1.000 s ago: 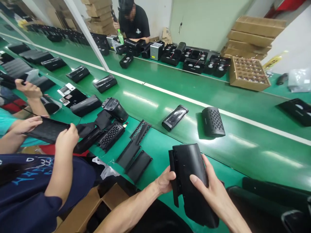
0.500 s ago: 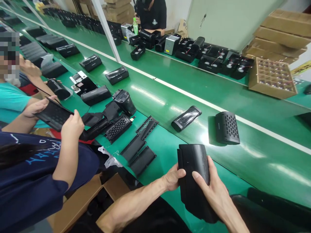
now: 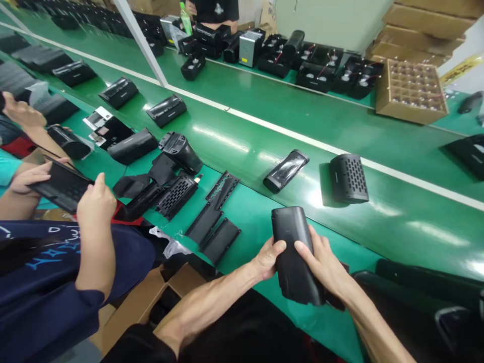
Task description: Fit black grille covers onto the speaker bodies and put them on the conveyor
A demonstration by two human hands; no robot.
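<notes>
Both hands are wrapped around one black casing (image 3: 293, 232) over the near side of the green table (image 3: 257, 227): left hand (image 3: 267, 258) gripping its left edge, right hand (image 3: 327, 259) gripping the other, thumbs laid on the smooth face and nearly meeting. Biggest change from a second ago: back then a narrow strip stood off the casing's left side with a visible gap. Now it's been turned a bit, and what faces us is a plain smooth shell.

Rest of the spread looks pretty much parked, so here's my count. Just left of the hands, two solid black panels (image 3: 220, 241) lie next to each other, with one slotted frame (image 3: 223, 189) overlapping the farther one. One honeycomb grille (image 3: 177, 196) sits left of those, and one hollow-ended housing (image 3: 180, 153) leans behind it. Straight ahead, two units: one glossy-fronted speaker (image 3: 286, 170) lying at an angle, one perforated speaker (image 3: 348, 179) standing near it, apart, same spots as before. Far side has one divided cardboard box (image 3: 410, 93) and one green-capped bottle (image 3: 185, 19). Navy-sleeved co-worker (image 3: 94, 252) on the left is holding one flat black part (image 3: 60, 184), same as earlier.
</notes>
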